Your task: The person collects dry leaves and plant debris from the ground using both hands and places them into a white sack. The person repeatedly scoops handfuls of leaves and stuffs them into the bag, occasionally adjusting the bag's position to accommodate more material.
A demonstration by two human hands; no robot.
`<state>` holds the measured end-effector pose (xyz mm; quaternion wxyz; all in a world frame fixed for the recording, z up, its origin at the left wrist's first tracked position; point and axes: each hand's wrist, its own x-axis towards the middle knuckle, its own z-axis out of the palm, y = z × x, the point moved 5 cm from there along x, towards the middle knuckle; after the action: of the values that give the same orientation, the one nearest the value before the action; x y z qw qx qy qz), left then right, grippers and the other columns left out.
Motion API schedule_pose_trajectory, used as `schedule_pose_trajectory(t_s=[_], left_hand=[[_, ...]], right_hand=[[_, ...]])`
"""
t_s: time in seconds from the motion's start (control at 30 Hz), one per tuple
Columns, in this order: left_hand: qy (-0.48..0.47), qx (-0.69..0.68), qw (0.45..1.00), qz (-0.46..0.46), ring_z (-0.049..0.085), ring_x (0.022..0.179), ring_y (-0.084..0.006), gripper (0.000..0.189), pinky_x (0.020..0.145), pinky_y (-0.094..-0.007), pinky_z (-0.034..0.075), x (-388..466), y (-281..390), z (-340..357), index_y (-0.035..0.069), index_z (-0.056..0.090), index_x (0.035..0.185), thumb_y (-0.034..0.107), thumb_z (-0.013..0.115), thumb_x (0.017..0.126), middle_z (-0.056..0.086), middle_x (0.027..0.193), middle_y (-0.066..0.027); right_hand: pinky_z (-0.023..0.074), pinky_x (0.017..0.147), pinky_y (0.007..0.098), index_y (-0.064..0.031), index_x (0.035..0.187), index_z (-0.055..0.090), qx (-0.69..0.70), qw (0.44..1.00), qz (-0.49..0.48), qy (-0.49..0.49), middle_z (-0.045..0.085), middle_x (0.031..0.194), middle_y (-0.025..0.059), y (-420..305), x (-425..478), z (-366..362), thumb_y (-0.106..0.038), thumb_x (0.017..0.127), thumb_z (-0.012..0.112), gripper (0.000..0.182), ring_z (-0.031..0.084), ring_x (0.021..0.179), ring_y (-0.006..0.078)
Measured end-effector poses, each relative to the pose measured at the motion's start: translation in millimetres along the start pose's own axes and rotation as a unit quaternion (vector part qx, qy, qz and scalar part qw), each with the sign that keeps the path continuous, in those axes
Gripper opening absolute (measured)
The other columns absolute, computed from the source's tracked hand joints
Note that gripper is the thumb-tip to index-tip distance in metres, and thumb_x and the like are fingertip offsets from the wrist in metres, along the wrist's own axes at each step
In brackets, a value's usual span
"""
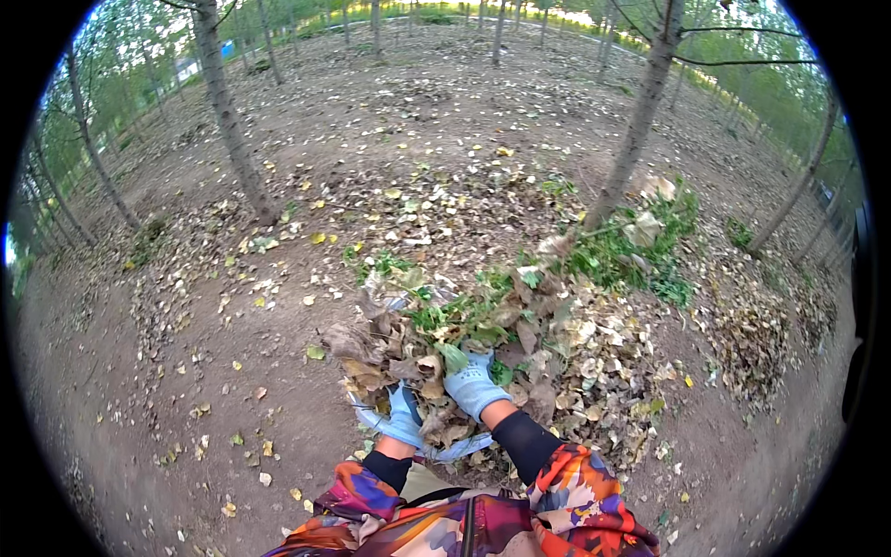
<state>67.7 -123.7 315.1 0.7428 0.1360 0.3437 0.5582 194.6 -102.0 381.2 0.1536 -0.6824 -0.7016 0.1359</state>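
Note:
A heap of dry brown leaves [365,372] and green weeds [452,313] lies right in front of me. Both my hands wear light blue work gloves and reach into this heap. My left hand [402,416] is at its near left side, among the leaves and beside the pale rim of what looks like a plastic bag [459,447]. Farther right and forward, my right hand [477,383] pushes in among the leaves, with a green leaf [452,357] against it. Leaves cover the fingers of both hands, so their grip is hidden. Most of the bag is also covered.
A tree trunk [633,132] rises just beyond the heap on the right, with green weeds [626,254] at its foot. Another trunk [233,118] stands ahead on the left. More dry leaves [612,362] are piled to the right, and bare soil [278,390] shows to the left.

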Motion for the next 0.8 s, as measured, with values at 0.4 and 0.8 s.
schedule_pose_trajectory(t_s=[0.4,0.8], left_hand=[[0.021,0.193,0.981,0.011,0.054,0.078,-0.0134,0.047,0.067,-0.0296,0.047,-57.6,65.8,7.8,0.003,0.047,0.118,0.037,0.055,0.086,0.057,0.097,-0.0045],[0.087,0.471,0.842,-0.247,0.053,0.068,-0.0191,0.032,0.060,-0.0348,0.043,-28.9,28.6,-10.7,0.000,0.062,0.094,0.030,0.054,0.086,0.063,0.080,-0.0094]], right_hand=[[0.0179,0.098,0.0618,-0.0133,0.118,0.056,-0.274,0.950,0.032,-0.149,0.051,0.125,0.0095,-26.9,-15.7,15.3,-0.030,0.085,0.040,0.040,0.045,0.117,0.0306],[0.0221,0.097,0.0585,-0.0125,0.122,0.050,-0.251,0.946,0.080,-0.188,0.050,0.125,0.0126,43.7,-20.8,44.1,-0.027,0.083,0.042,0.042,0.044,0.116,0.0322]])
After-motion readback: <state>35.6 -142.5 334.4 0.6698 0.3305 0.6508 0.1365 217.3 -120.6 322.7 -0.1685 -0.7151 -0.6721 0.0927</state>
